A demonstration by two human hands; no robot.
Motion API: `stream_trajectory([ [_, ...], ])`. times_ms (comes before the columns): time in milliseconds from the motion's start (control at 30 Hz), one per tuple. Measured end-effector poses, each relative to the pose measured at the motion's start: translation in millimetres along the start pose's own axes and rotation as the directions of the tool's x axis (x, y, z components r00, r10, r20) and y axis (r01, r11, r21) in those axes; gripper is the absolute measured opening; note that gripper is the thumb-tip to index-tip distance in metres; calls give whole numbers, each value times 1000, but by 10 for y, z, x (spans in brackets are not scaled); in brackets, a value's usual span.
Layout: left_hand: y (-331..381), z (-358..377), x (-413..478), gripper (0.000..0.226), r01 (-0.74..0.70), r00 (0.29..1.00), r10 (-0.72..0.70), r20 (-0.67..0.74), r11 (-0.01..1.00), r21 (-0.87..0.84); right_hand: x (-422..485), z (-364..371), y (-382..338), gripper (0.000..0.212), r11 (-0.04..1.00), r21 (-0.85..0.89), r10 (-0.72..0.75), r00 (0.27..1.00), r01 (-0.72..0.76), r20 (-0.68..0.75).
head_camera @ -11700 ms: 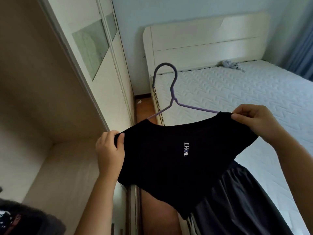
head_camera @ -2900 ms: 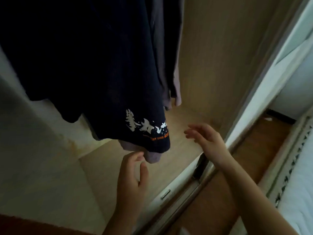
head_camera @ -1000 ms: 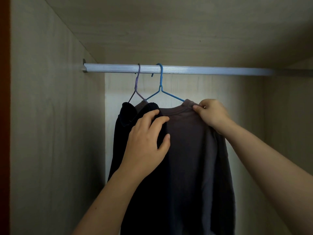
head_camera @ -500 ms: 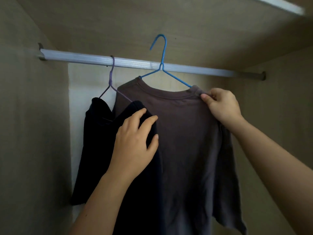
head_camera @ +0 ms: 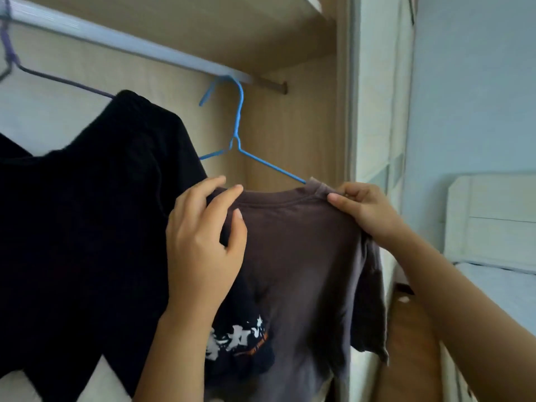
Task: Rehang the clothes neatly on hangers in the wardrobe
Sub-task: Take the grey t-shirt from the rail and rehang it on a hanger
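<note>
Vs 0.5 s ago, brown cotton tee on thin blue wire hanger sits further R, hook at the metal rod's R end. L hand grips its L shoulder; R hand pinches the R one.

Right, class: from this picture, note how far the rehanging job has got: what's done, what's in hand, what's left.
Done: a black garment hangs on a purple hanger on the rail. In hand: the left hand and right hand grip the shoulders of a brown T-shirt on a blue hanger, its hook up at the rail; whether it is seated is unclear. Left: level it and let go.
</note>
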State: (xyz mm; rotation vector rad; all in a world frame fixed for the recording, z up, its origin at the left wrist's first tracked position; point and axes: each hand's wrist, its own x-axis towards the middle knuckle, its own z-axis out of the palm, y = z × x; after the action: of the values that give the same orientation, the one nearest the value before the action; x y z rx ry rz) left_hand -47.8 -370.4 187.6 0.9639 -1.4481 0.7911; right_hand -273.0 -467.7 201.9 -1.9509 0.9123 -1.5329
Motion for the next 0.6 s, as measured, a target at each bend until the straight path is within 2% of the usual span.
stream_trajectory([
  [67, 147, 17, -167, 27, 39, 999, -37, 19, 995, -91, -377, -199, -25, 22, 996, -56, 66, 998, -66, 12],
  [167, 302, 79, -438, 27, 114, 992, -99, 75, 965, -234, -901, -496, -113, 27, 970, -165, 180, 983, -181, -23],
  [333, 517, 210, -831, 25, 254, 966, -206, 156, 875, -413, -1730, -960, -139, 30, 899, -170, 383, 913, -404, -142],
  [467, 641, 414, -1146, 30, 368, 909, -231, 348, 837, -404, -2182, -1239, -204, 28, 850, -163, 466, 860, -500, -208],
  [600, 732, 474, -1411, 44, 495, 769, -252, 588, 816, -299, -2486, -1460, -280, 30, 809, -190, 508, 824, -556, -249],
])
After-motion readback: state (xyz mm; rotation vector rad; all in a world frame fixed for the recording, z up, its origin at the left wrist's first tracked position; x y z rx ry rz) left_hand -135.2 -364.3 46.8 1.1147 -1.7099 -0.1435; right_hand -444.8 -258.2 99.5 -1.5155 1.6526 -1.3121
